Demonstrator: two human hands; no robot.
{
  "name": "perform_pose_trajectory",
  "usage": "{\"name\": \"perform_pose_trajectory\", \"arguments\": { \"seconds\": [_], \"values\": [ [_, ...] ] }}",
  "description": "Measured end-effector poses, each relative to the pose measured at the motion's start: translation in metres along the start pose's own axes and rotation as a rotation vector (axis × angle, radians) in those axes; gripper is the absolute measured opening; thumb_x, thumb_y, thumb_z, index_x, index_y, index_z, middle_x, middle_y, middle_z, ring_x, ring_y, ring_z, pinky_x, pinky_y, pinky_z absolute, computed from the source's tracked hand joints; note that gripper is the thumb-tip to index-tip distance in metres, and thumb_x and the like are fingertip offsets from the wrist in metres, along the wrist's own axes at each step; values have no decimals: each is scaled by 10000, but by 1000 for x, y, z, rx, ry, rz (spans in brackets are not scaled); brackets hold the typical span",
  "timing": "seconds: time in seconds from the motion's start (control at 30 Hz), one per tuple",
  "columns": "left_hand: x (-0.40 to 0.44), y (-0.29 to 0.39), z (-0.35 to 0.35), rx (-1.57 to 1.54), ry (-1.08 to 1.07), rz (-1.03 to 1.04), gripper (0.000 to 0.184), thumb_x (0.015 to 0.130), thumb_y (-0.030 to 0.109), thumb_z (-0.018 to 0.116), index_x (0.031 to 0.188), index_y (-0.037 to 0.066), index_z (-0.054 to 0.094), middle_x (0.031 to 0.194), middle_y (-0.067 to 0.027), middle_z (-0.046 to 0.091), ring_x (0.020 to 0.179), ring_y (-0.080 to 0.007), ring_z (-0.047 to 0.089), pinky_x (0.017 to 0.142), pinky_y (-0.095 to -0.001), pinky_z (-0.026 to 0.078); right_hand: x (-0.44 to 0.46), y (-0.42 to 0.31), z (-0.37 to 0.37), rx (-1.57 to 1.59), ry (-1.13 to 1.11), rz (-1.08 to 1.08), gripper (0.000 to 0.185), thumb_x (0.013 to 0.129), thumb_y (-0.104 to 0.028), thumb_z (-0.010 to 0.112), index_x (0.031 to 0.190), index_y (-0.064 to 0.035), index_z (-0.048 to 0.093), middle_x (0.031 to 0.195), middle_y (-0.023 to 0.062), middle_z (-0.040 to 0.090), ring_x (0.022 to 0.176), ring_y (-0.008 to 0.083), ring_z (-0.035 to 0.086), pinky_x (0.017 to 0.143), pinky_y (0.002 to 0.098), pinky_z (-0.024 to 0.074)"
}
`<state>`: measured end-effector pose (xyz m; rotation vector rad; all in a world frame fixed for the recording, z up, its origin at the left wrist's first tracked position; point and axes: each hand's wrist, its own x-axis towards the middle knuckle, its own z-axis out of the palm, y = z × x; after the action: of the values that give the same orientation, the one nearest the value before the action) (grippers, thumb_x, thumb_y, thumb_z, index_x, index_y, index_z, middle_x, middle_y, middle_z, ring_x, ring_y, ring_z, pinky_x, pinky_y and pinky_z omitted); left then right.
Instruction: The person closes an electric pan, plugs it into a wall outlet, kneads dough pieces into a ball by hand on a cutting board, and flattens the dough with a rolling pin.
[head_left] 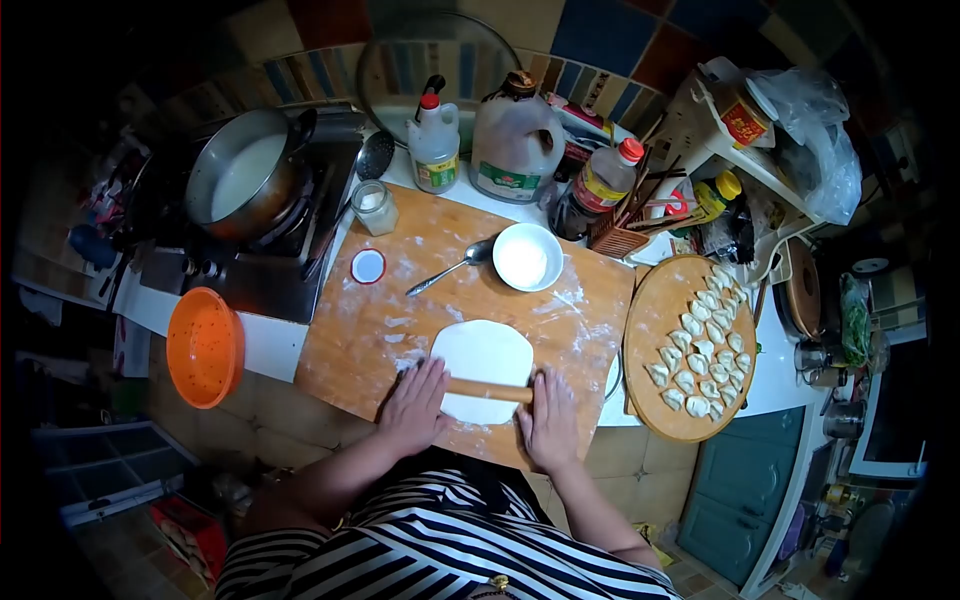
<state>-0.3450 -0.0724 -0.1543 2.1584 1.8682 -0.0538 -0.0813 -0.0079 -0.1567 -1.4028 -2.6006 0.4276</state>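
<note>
A flat white sheet of dough (482, 345) lies on the floured wooden board (340, 330). Across its lower half rests a wooden rolling pin (490, 390). My left hand (415, 405) lies over the pin's left end, fingers extended and palm down. Over the right end is my right hand (549, 418), its fingers also stretched out. Both palms cover the pin's ends. Above the dough are a white bowl (527, 257) of white powder and a metal spoon (450, 275). On the right, a round board (665, 300) holds several folded dumplings (703, 348).
An orange basin (205, 348) stands at the left, below a pot (245, 172) on the stove. A glass jar (374, 208), its lid (368, 265), a white jug (434, 145), a large jug (515, 140) and a red-capped bottle (605, 178) line the back.
</note>
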Motion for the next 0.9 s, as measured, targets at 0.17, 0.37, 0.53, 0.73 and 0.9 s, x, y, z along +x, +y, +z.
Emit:
{"name": "perform_pose_trajectory", "arguments": {
  "seconds": [0.17,0.37,0.53,0.73,0.9],
  "values": [
    [130,-39,-27,-51,284,-99,788,928,381,577,1495,-67,263,1592,-227,227,1492,-340,189,1224,-424,119,147,41,4,-7,239,177,683,972,-329,501,1498,44,279,1561,253,285,1457,390,259,1206,465,199],
    [86,-20,-31,-16,136,-98,751,973,413,511,1499,-61,262,1606,-198,206,1500,-312,174,1229,-419,120,102,26,0,-31,99,116,736,966,-380,517,1516,29,249,1574,233,270,1458,390,256,1200,487,197],
    [13,-8,-16,-139,39,42,657,956,372,557,1457,-14,378,1550,-219,319,1468,-329,255,1206,-437,194,17,12,3,1,155,-73,473,897,-283,649,1280,-25,547,1414,206,505,1327,376,459,1105,496,362],
    [99,-6,-47,-361,112,-268,513,859,305,710,1278,41,576,1418,-171,506,1325,-334,457,1103,-468,342,1,10,-1,-47,198,-168,330,898,-189,587,1191,-37,579,1259,155,623,1232,317,550,1057,461,416],
    [136,-2,-52,-371,-280,-278,424,763,312,798,1084,54,698,1187,-157,635,1101,-356,593,936,-438,473,-32,11,-14,-24,211,-191,315,876,-176,614,1165,-57,583,1176,145,653,1150,310,597,1008,453,446]
  ]
}}
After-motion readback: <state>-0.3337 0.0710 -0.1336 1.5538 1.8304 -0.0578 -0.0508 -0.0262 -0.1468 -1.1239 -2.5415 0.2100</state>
